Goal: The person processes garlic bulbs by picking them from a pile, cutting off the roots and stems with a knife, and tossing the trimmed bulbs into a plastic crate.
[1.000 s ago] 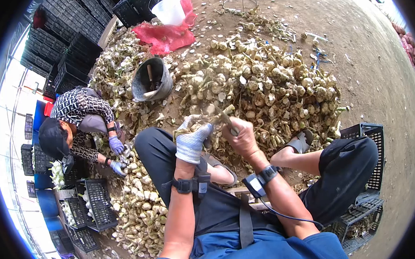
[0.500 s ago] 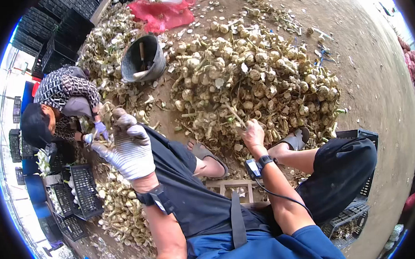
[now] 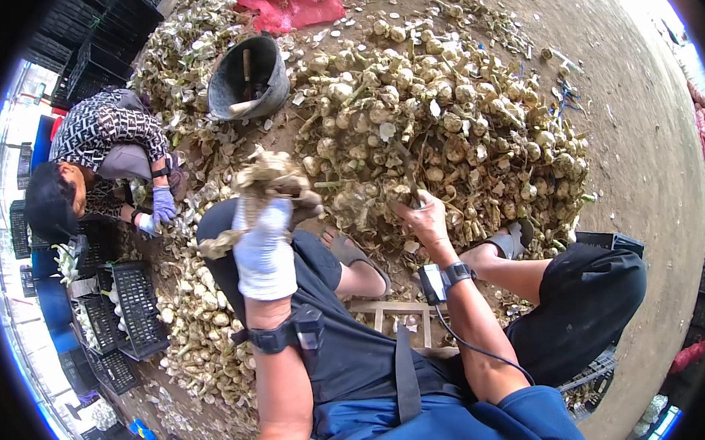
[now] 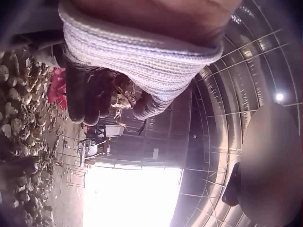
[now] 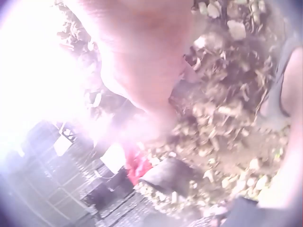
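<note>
In the head view my gloved left hand (image 3: 265, 252) is raised over my left thigh. It grips a garlic bulb with dry, papery leaves (image 3: 269, 175), and a dried stalk (image 3: 220, 244) sticks out on the thumb side. The left wrist view shows the glove's dark fingers (image 4: 87, 97) curled beside dry husk (image 4: 124, 97). My bare right hand (image 3: 426, 222) holds a knife (image 3: 406, 169) by its handle, its dark blade pointing away from me over the big heap of untrimmed garlic (image 3: 458, 111). Glare washes out much of the right wrist view around the hand (image 5: 142, 61).
A dark bucket (image 3: 272, 93) with a wooden-handled tool stands beyond my left hand. Trimmed bulbs (image 3: 207, 331) lie in a pile at left, near another person (image 3: 109, 145) bending over it. Black crates (image 3: 138, 303) stand farther left. A wooden frame (image 3: 389, 310) lies between my feet.
My left hand left the knife, swung left with fingers spread towards the pile, then came back holding a leafy garlic bulb. My right hand moved slightly right and down with the knife.
</note>
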### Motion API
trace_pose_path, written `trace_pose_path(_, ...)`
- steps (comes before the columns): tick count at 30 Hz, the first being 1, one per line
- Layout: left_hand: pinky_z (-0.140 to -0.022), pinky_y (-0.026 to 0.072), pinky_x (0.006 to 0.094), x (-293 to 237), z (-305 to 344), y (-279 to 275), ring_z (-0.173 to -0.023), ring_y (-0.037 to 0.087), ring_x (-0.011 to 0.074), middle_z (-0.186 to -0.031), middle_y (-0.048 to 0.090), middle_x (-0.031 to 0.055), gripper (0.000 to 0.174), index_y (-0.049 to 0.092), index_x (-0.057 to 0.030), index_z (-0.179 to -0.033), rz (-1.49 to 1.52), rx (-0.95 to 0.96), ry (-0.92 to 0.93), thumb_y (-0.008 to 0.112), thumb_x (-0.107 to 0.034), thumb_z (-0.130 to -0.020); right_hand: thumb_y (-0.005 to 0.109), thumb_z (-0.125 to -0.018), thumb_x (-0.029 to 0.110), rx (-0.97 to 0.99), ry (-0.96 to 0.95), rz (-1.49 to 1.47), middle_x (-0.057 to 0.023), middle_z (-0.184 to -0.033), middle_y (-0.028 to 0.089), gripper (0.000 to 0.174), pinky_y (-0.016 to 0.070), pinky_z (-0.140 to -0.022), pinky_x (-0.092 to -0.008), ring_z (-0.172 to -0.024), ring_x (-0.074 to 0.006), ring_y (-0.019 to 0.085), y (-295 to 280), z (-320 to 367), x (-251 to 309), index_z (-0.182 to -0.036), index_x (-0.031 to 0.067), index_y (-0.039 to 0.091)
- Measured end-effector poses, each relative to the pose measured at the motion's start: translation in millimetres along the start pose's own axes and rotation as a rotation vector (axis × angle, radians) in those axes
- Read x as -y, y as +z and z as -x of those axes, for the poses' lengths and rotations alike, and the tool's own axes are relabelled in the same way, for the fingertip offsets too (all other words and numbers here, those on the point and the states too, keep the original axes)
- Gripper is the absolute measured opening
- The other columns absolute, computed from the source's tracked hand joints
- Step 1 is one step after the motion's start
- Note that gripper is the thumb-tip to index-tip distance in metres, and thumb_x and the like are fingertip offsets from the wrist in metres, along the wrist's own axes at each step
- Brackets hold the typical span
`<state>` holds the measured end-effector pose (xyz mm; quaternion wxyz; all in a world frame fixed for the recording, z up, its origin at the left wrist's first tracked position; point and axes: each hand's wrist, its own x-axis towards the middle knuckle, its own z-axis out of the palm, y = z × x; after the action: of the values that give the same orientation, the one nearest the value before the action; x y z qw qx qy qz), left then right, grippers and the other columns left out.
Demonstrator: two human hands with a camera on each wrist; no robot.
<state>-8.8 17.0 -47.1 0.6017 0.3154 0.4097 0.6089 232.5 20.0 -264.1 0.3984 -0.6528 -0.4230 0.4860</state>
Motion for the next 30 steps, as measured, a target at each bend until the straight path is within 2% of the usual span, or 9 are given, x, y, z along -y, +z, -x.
trace_pose_path(5, -0.090, 0.0520, 0.0279, 46, -6, 6, -0.105, 0.059, 0.0146, -0.116, 0.061, 0.0037, 0.058, 0.052, -0.0045, -0.134, -0.377, 0.142, 0.000, 0.081, -0.014, -0.084, 0.082, -0.080, 0.016, 0.166, -0.007, -0.423, 0.0038, -0.073, 0.063, 0.019, 0.0451, -0.056, -0.0240, -0.063, -0.0045, 0.055, -16, 34, 111, -0.090, 0.0051, 0.069)
trace_pose_path(10, -0.090, 0.0486, 0.0292, 35, 5, 39, -0.105, 0.058, 0.0126, -0.122, 0.062, 0.0041, 0.062, 0.052, -0.0045, -0.136, -0.337, 0.399, -0.105, 0.075, -0.038, -0.089, 0.085, -0.077, 0.009, 0.283, -0.228, -0.544, 0.0045, -0.079, 0.064, 0.021, 0.0456, -0.060, -0.0239, -0.068, -0.0043, 0.054, -28, 68, 170, -0.091, 0.0052, 0.069)
trace_pose_path(11, -0.090, 0.0487, 0.0292, 33, 9, 43, -0.104, 0.058, 0.0124, -0.118, 0.064, 0.0041, 0.057, 0.056, -0.0044, -0.131, -0.316, 0.376, -0.123, 0.073, -0.040, -0.090, 0.086, -0.074, 0.010, 0.248, -0.405, -0.414, -0.0006, -0.089, 0.068, 0.026, 0.0503, -0.067, -0.0285, -0.075, -0.0118, 0.062, -29, 69, 174, -0.093, 0.0036, 0.069)
trace_pose_path(15, -0.089, 0.0494, 0.0305, 29, 17, 44, -0.100, 0.060, 0.0132, -0.109, 0.067, 0.0050, 0.048, 0.065, -0.0026, -0.118, -0.269, 0.329, -0.213, 0.071, -0.042, -0.090, 0.086, -0.068, 0.013, 0.159, -0.856, 0.095, -0.0122, -0.114, 0.066, 0.031, 0.0541, -0.077, -0.0374, -0.092, -0.0316, 0.067, -58, 78, 201, -0.086, 0.0011, 0.064)
trace_pose_path(18, -0.089, 0.0509, 0.0308, 36, 15, 38, -0.103, 0.062, 0.0153, -0.108, 0.069, 0.0067, 0.039, 0.066, -0.0013, -0.114, -0.240, 0.454, -0.022, 0.067, -0.035, -0.094, 0.083, -0.069, 0.012, 0.115, -0.919, 0.219, -0.0112, -0.105, 0.066, 0.028, 0.0539, -0.076, -0.0374, -0.089, -0.0317, 0.066, -68, 79, 198, -0.082, 0.0014, 0.060)
trace_pose_path(21, -0.090, 0.0558, 0.0333, 60, 2, 7, -0.106, 0.065, 0.0210, -0.116, 0.067, 0.0130, 0.031, 0.052, 0.0019, -0.126, -0.386, 0.528, -0.009, 0.051, -0.019, -0.103, 0.079, -0.070, 0.015, 0.109, -0.892, 0.495, -0.0098, -0.089, 0.060, 0.025, 0.0523, -0.067, -0.0416, -0.079, -0.0338, 0.065, -69, 89, 197, -0.083, 0.0050, 0.059)
trace_pose_path(22, -0.089, 0.0565, 0.0336, 70, 6, -2, -0.105, 0.066, 0.0214, -0.116, 0.066, 0.0132, 0.033, 0.047, 0.0013, -0.131, -0.278, 0.424, -0.071, 0.049, -0.018, -0.104, 0.079, -0.069, 0.016, 0.108, -0.871, 0.570, -0.0097, -0.088, 0.060, 0.026, 0.0523, -0.066, -0.0417, -0.077, -0.0336, 0.065, -68, 93, 199, -0.084, 0.0057, 0.059)
trace_pose_path(26, -0.086, 0.0572, 0.0327, 108, -12, -37, -0.101, 0.066, 0.0197, -0.111, 0.067, 0.0105, 0.035, 0.042, -0.0024, -0.133, -0.778, 0.461, 0.370, 0.051, -0.018, -0.103, 0.078, -0.069, 0.017, 0.019, -0.884, 0.640, -0.0096, -0.087, 0.061, 0.027, 0.0524, -0.065, -0.0424, -0.075, -0.0331, 0.066, -56, 94, 192, -0.084, 0.0067, 0.058)
trace_pose_path(30, -0.087, 0.0551, 0.0325, 98, -6, -32, -0.098, 0.066, 0.0174, -0.107, 0.067, 0.0071, 0.035, 0.045, -0.0044, -0.129, -0.977, 0.494, 0.498, 0.056, -0.022, -0.101, 0.077, -0.070, 0.017, -0.047, -0.883, 0.576, -0.0101, -0.084, 0.061, 0.025, 0.0520, -0.064, -0.0428, -0.073, -0.0333, 0.066, -39, 89, 177, -0.084, 0.0068, 0.058)
